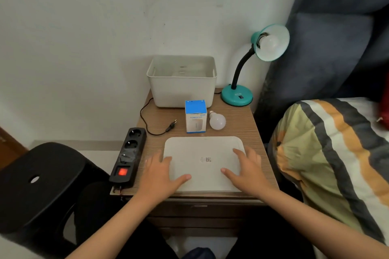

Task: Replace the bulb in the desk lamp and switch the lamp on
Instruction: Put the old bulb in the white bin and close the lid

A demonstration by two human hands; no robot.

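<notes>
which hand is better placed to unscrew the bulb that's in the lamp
Probably the right hand: the lamp stands at the table's back right corner, and its bulb faces that side. The left hand would have to cross over.

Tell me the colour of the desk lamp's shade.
Teal, like its base; the lamp shade shows clearly in the head view.
</notes>
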